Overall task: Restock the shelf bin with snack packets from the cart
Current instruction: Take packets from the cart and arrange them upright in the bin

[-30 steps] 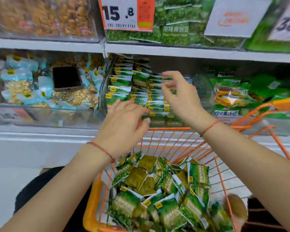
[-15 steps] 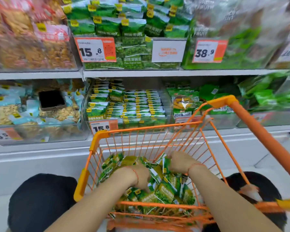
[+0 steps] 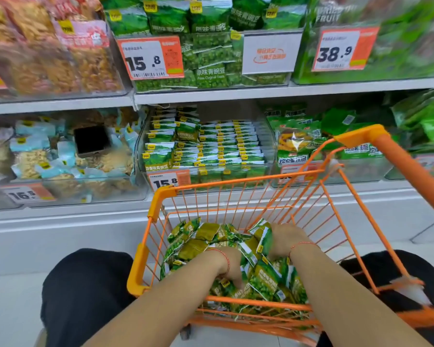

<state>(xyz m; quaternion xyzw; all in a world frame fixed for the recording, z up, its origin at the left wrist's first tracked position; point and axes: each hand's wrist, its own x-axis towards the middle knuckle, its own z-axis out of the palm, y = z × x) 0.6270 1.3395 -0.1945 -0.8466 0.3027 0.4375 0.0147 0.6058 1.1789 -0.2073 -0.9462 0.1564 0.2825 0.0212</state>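
Observation:
An orange wire cart (image 3: 161, 199) stands in front of me, holding a loose heap of green snack packets (image 3: 206, 232). Both my hands are down inside it. My left hand (image 3: 232, 267) is dug into the heap with its fingers curled round packets near the cart's near side. My right hand (image 3: 285, 237) grips packets (image 3: 262, 236) at the heap's far right. The clear shelf bin (image 3: 271, 146) behind the cart, marked 15.8, holds neat rows of the same green packets (image 3: 218, 146).
A bin of pale blue nut packets (image 3: 43, 156) with a dark phone (image 3: 92, 140) lying on it stands to the left. Bins of green bags (image 3: 301, 136) stand to the right and on the upper shelf (image 3: 236, 95). My dark-clothed knees flank the cart.
Both hands came down from the shelf bin into the cart. They have since dug deeper into the heap and closed on packets. The view has tilted back to show the cart.

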